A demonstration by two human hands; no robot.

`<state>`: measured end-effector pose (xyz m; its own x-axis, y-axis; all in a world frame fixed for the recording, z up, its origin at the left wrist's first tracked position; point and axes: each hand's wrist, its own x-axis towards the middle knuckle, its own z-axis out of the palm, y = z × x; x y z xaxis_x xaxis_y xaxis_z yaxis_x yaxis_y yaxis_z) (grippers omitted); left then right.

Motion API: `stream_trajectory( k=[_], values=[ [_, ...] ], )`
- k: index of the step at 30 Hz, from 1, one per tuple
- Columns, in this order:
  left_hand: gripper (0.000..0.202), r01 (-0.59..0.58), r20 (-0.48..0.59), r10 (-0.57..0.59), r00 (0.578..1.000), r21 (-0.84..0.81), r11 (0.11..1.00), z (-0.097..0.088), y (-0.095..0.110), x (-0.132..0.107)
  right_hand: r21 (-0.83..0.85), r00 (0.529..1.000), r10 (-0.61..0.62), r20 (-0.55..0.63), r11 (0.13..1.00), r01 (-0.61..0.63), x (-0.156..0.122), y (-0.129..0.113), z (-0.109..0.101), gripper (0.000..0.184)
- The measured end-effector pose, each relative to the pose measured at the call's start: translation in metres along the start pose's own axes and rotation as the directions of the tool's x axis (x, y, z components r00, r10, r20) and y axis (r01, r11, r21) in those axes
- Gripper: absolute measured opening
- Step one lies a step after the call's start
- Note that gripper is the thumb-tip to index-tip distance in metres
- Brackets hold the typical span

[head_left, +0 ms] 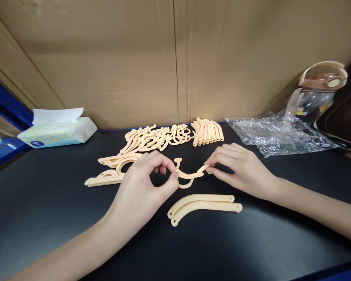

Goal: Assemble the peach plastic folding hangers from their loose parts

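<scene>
Two hands meet over the dark desk in the head view. Here the left hand pinches one end of a curved beige strip and the right hand pinches the other, fingers closed narrowly on it. Two more curved bars lie just below the fingers. A heap of like parts sits beyond them, and a tissue box is well off to the left.
</scene>
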<state>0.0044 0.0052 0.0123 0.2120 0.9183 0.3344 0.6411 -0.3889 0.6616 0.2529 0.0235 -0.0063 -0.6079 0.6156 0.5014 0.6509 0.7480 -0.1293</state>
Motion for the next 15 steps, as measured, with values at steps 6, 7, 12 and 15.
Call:
stream_trajectory(
  k=[6,7,12,15],
  values=[
    [0.019,-0.137,-0.012,0.140,0.990,0.156,0.978,-0.006,-0.002,0.005,0.469,0.939,0.282,0.196,0.814,-0.342,0.004,0.007,-0.003,0.021],
    [0.022,-0.167,-0.029,0.177,0.984,0.219,0.961,-0.010,-0.004,0.009,0.489,0.925,0.319,0.206,0.785,-0.380,0.005,0.011,-0.004,0.023],
    [0.022,-0.012,-0.165,0.120,0.979,0.542,0.840,-0.037,-0.027,0.039,0.440,0.895,0.351,0.275,0.782,-0.442,0.006,0.036,-0.009,0.032],
    [0.023,0.130,-0.157,-0.041,0.987,0.617,0.776,-0.049,-0.038,0.051,0.415,0.884,0.355,0.305,0.785,-0.459,0.005,0.047,-0.011,0.035]
  ],
)
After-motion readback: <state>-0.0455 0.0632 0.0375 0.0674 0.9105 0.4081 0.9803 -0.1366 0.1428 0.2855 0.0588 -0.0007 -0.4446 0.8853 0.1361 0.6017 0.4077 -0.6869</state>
